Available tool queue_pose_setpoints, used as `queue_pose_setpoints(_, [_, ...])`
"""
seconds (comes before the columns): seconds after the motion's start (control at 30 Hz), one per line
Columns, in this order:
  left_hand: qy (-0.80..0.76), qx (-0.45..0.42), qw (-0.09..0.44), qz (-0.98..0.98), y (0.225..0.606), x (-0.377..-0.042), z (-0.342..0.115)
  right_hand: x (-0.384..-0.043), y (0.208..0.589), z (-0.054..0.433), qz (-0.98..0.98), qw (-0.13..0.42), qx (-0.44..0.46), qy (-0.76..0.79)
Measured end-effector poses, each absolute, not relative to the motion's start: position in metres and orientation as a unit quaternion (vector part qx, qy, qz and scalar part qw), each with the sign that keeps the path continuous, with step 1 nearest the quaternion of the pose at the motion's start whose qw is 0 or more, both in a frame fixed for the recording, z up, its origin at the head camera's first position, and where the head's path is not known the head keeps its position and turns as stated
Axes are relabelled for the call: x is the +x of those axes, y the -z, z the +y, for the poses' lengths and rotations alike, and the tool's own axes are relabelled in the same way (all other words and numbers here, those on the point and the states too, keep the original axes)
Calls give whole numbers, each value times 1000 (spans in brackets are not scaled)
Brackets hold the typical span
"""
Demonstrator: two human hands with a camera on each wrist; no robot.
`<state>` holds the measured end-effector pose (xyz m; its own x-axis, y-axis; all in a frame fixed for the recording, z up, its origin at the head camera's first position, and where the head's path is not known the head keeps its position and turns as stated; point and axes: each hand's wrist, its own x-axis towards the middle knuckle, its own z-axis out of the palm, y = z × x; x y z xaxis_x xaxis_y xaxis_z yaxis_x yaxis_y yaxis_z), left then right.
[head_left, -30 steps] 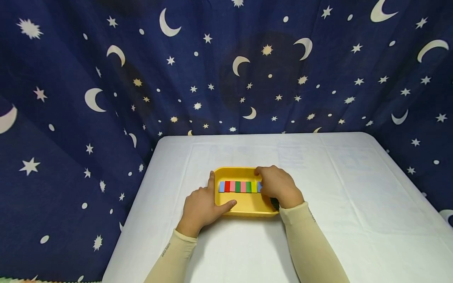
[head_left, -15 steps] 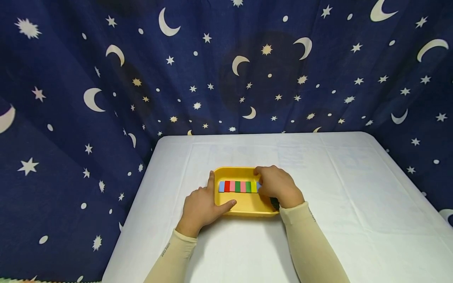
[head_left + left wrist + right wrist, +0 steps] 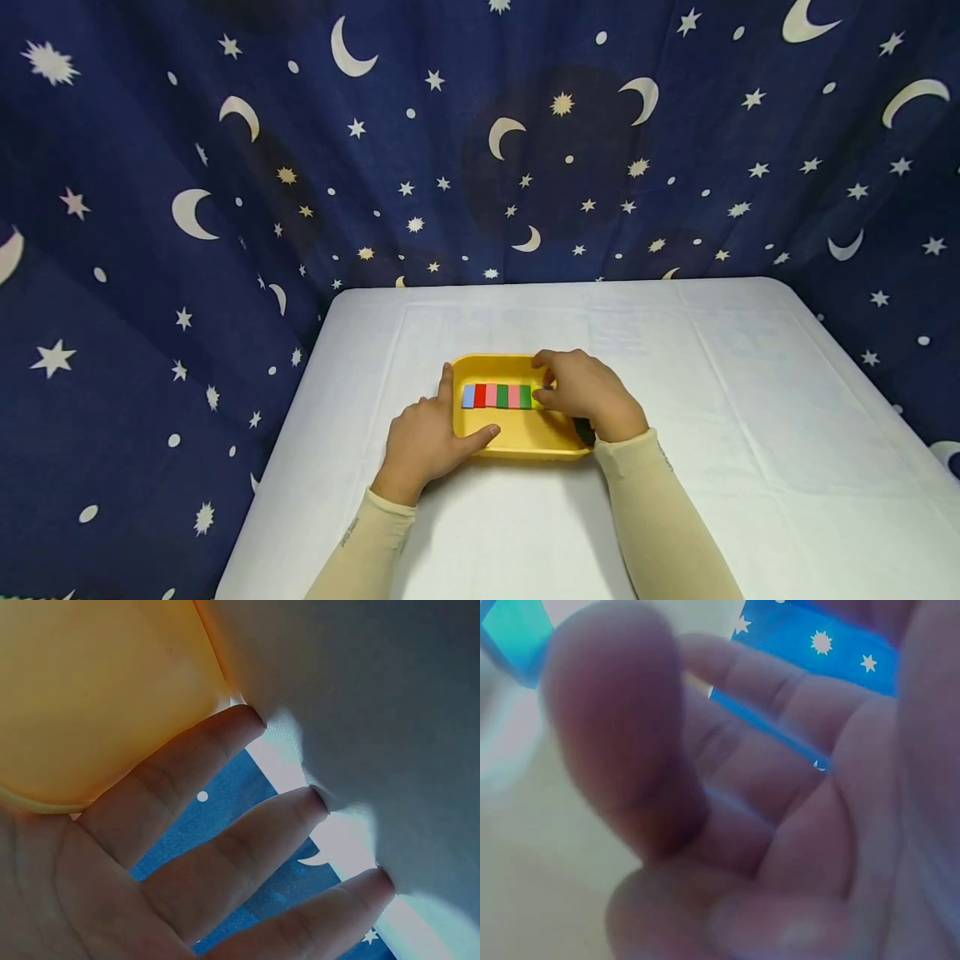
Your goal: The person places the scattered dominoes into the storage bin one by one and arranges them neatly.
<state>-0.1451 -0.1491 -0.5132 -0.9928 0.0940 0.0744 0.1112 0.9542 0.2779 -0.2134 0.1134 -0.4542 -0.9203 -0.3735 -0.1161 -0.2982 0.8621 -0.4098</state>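
Observation:
A row of thin coloured tiles (image 3: pixel 497 396) lies across the yellow tray (image 3: pixel 517 432) in the head view: blue, red, pink and green ones show. My right hand (image 3: pixel 588 387) is over the row's right end, a fingertip touching the mostly covered yellow tile. In the right wrist view its fingers (image 3: pixel 761 682) curve loosely, with no object visible between them. My left hand (image 3: pixel 427 437) rests against the tray's left end, index finger along the side and thumb over the front rim. Its other fingers (image 3: pixel 240 847) are straight and spread beside the tray in the left wrist view.
A white cloth covers the table (image 3: pixel 750 400), and a dark blue curtain (image 3: pixel 450 150) with moons and stars hangs behind and at both sides. Something dark (image 3: pixel 583 431), its kind unclear, shows under my right wrist by the tray's front right corner.
My right hand's fingertip has shifted slightly left, from the blue tile at the right end onto the yellow one. The left hand and tray stay nearly in place.

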Motion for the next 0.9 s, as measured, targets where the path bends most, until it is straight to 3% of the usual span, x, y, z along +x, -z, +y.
queue_pose_setpoints(0.33, [146,-40,43,-988,514,-141,-153,-219,449,114,957,67,-189,209])
queue_pose_setpoints(0.63, [149,-36,30,-988,515,-138,-152,-209,445,116,954,75,-182,224])
queue_pose_setpoints(0.9, [161,-42,34,-985,517,-145,-151,-206,436,129,950,27,-189,247])
